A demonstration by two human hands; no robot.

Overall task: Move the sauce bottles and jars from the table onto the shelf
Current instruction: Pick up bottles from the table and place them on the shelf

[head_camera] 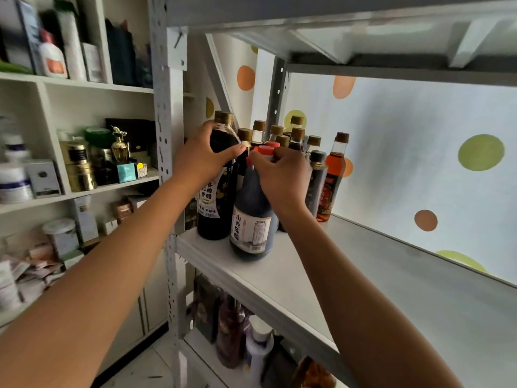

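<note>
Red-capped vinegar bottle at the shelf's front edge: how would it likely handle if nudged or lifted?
The red-capped bottle looks nearly full of dark liquid, so probably heavy for its size. Tall with a narrow neck, and close to the shelf edge, it may tip if pushed up high. The right hand grips its neck, where its smooth surface could slip.

We've got one view only, a wide-angle head cam, so no overlap w/ any other view. It faces fwd and slightly down, close to the metal shelf (279, 278), both forearms reaching in from the bottom edge. Shelf board runs diagonally to lower right; edges bend.
</note>
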